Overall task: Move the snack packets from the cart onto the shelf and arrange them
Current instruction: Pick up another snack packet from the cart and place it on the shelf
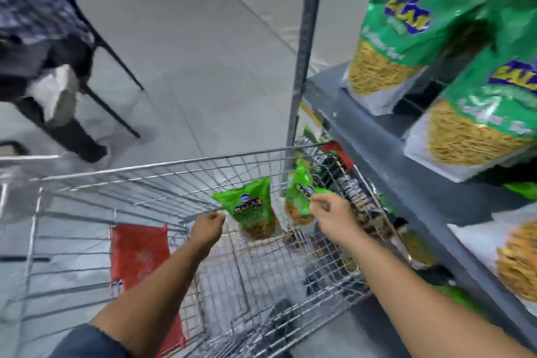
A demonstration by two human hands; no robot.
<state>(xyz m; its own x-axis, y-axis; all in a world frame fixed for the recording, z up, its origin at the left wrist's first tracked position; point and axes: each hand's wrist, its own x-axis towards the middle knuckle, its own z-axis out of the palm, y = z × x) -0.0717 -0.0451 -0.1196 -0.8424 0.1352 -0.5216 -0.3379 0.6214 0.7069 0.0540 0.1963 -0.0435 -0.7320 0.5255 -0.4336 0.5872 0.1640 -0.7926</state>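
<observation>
Both my arms reach down into a wire shopping cart [139, 168]. My left hand [207, 226] pinches the top corner of a small green snack packet [251, 209], which hangs below it inside the cart. My right hand [331, 216] grips a second small green snack packet [299, 197] by its edge, close to the cart's right side. On the grey metal shelf [386, 154] at the right stand two large green snack packets [406, 29], [488, 107], leaning forward.
A red flap [139, 256] hangs on the cart's child seat. A person on a black chair [110, 102] sits at the far left. A dark shelf upright [305, 52] rises beside the cart. More packets [517, 259] fill the lower shelves. Grey floor lies beyond the cart.
</observation>
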